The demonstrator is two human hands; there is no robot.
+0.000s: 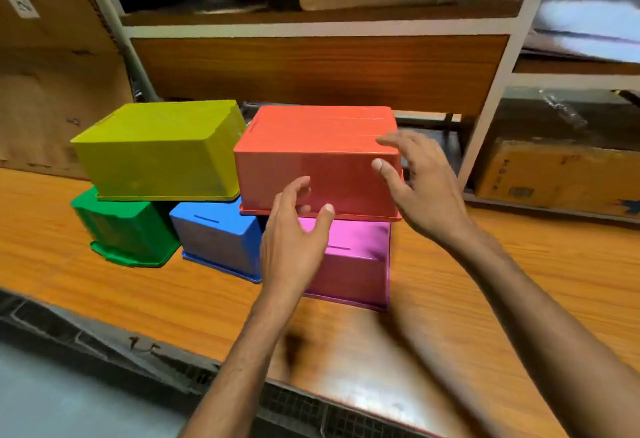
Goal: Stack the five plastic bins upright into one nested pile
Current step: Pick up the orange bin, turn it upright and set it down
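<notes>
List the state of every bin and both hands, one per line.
Orange bin: upside down, resting on the pink and blue bins.
Yellow-green bin: upside down, on the green and blue bins.
Green bin: upside down on table.
Blue bin: upside down on table.
Pink bin: upside down on table.
Left hand: open, empty.
Right hand: open, at the orange bin's right end.

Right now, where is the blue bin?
In the head view, the blue bin sits upside down on the table, bottom row, between the green bin on its left and the pink bin on its right.

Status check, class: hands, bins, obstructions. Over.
Left hand and right hand open at orange bin. All five bins upside down, unnested. Nothing blocking.
</notes>
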